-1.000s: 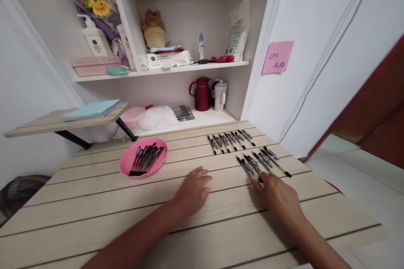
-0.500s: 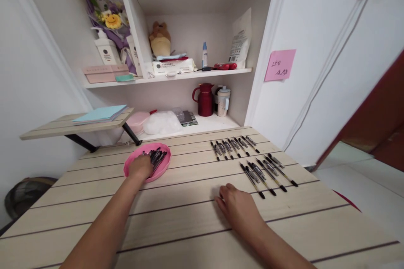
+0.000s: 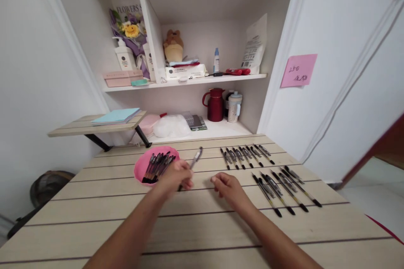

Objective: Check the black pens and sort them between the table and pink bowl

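My left hand (image 3: pixel 179 174) is closed on a pen (image 3: pixel 196 157), its upper end pointing up and away from me, just right of a pink bowl (image 3: pixel 137 170). Several dark pens (image 3: pixel 158 166) lie bunched together in that bowl. My right hand (image 3: pixel 230 187) is over the table, its fingers curled in and nothing visible between them. To its right, a row of pens taken apart (image 3: pixel 280 193) lies slanted on the wood, with barrels beside refills. Behind that row is a second group of similar pen parts (image 3: pixel 246 157).
The slatted wooden table (image 3: pixel 176 231) meets a white shelf unit (image 3: pixel 249 128) at the back. A small raised stand (image 3: pixel 67 127) with blue paper (image 3: pixel 116 115) is at the left. A red jug (image 3: pixel 216 105) and a cup (image 3: pixel 234 108) stand on the low shelf.
My left hand has come out of the pink bowl with a pen and moved right. My right hand remains curled, now nearer the left. The view has shifted.
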A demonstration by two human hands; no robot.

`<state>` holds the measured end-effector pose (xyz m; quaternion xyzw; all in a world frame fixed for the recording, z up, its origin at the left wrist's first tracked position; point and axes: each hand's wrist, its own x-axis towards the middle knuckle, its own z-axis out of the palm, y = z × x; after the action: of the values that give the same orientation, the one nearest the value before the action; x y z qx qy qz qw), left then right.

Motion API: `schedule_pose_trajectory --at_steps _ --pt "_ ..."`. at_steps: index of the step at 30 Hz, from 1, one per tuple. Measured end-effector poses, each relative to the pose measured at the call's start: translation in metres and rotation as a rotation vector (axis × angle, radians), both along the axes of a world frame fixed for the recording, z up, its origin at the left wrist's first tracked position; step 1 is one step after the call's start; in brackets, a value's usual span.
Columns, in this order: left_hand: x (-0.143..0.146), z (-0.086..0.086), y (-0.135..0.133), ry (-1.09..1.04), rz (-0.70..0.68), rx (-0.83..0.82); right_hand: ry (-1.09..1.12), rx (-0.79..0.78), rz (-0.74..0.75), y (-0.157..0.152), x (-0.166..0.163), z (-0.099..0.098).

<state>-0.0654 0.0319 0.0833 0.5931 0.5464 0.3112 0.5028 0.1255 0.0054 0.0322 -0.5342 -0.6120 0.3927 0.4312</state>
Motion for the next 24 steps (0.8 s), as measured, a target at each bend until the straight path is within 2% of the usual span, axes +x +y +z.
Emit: schedule_pose_trajectory --at_steps 1,3,5,9,13,16,19,24 --pt "0.015 -0.008 -0.008 -0.169 -0.051 -0.068 0.208 -0.018 -0.021 0.004 0.002 -0.004" --pt "0.042 -0.026 -0.021 -0.368 -0.081 -0.167 0.535 -0.019 -0.107 0.009 0.006 -0.010" --pt "0.064 -0.042 -0.027 -0.432 -0.085 -0.228 0.686 -0.009 -0.188 0.011 0.011 -0.014" --pt "0.091 -0.063 -0.026 -0.464 -0.047 -0.220 0.710 -0.065 -0.216 0.011 0.015 -0.018" --pt "0.104 -0.072 -0.025 -0.475 -0.019 -0.159 0.778 -0.150 -0.188 0.008 0.008 -0.020" --pt "0.107 -0.074 -0.028 -0.495 -0.020 -0.170 0.780 -0.196 -0.206 0.005 0.003 -0.021" --pt "0.105 -0.071 -0.032 -0.529 -0.095 -0.210 0.785 -0.201 -0.248 0.004 0.002 -0.018" --pt "0.096 -0.065 -0.035 -0.588 -0.227 -0.258 0.808 -0.183 -0.222 0.004 0.011 -0.011"
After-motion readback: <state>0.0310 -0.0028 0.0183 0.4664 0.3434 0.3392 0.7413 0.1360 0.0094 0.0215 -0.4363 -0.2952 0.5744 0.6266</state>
